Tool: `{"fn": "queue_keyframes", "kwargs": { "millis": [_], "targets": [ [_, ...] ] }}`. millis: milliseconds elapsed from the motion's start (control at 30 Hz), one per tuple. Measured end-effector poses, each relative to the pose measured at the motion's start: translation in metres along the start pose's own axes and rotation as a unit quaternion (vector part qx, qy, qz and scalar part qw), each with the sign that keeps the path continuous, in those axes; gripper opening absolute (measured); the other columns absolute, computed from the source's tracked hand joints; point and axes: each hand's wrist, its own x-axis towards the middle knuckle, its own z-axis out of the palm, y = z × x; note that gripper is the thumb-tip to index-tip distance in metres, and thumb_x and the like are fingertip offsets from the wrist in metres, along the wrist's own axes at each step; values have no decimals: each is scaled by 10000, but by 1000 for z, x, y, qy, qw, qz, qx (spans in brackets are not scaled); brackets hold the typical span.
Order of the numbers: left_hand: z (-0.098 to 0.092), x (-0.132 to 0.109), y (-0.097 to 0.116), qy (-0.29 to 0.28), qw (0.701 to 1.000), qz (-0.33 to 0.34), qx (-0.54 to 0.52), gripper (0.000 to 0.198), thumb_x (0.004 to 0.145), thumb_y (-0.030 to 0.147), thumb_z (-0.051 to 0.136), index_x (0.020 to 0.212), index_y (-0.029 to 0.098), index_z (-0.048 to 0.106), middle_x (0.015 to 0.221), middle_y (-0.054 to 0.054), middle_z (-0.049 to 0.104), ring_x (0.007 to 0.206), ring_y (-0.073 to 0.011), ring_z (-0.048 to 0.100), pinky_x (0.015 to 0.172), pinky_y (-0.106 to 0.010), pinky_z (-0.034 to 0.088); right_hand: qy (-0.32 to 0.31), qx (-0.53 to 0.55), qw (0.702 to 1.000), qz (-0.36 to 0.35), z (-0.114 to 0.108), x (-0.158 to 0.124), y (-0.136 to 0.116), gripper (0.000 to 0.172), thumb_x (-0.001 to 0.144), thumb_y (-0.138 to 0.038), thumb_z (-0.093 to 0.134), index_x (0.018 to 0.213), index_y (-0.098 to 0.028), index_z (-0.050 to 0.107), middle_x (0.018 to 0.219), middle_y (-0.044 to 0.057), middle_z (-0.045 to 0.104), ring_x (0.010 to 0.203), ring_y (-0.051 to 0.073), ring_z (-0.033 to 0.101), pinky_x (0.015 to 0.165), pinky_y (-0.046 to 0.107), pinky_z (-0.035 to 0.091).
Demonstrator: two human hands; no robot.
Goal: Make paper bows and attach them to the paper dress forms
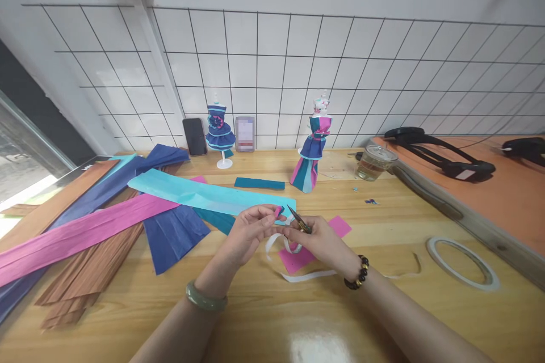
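"What's over on the left?"

"Brown paper and blue paper, a pink strip lying across them, and a light-blue strip stretching right up behind the hands, crowding them."

"And along the wall?"

"A black phone, leaning, then a little dress on a white stand."

"The hands?"

"Left hand pinches a small pink-and-blue scrap, above the desk. Right hand has its fingers curled around scissors, tips near the scrap; I can't tell if the blades are parted."

"Anything underneath?"

"White tape loops there, over a pink sheet."

"Further right?"

"Another dress, a glass of drink, a tape roll lying flat."

"And the room?"

"Shiny pale wooden desk, white tiles with dark lines behind, an orange surface at far right."
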Motion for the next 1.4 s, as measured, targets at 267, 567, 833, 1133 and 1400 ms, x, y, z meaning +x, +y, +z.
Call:
{"fn": "queue_keyframes", "kwargs": {
  "millis": [267, 567, 833, 1133, 1400],
  "targets": [
    [2, 0, 0, 17, 998, -11, 55, 76, 750, 202, 632, 707, 140, 641, 942, -53, 547, 932, -219, 561, 692, -373, 552, 8, 9, 1000, -22, 3, -8, 4, 287, 752, -398, 567, 614, -149, 600, 631, 20, 629, 611, 140, 553, 582, 236, 421],
    [3, 4, -1, 135, 959, 43, 245, 184, 728, 320, 638, 759, 139, 629, 785, -46, 638, 759, -160, 590, 650, -283, 530, 88, 3, 995, -41, 11, -13, 6, 227, 766, -314, 517, 592, -174, 483, 554, -38, 475, 530, 106, 434, 531, 224, 359],
    [15, -4, -8, 96, 881, 114, 450, 144, 816, 297, 523, 786, 180, 602, 819, -49, 647, 816, -176, 586, 767, -312, 453, 53, -27, 993, -103, 22, -16, 12, 263, 790, -252, 480, 560, -193, 367, 555, -61, 321, 534, 92, 324, 507, 212, 288],
    [17, -3, -5, 70, 829, 143, 536, 127, 828, 250, 497, 769, 196, 595, 775, -28, 634, 760, -155, 579, 720, -283, 435, 61, -13, 993, -101, 22, -15, 13, 263, 790, -278, 478, 568, -196, 366, 549, -61, 328, 531, 95, 331, 514, 214, 301],
    [15, -4, -6, 65, 867, 115, 480, 120, 821, 261, 513, 774, 190, 597, 805, -38, 647, 792, -168, 598, 730, -274, 443, 62, 4, 994, -86, 20, -16, 14, 269, 811, -306, 466, 577, -191, 398, 554, -54, 337, 539, 100, 339, 524, 224, 309]
  ]
}}
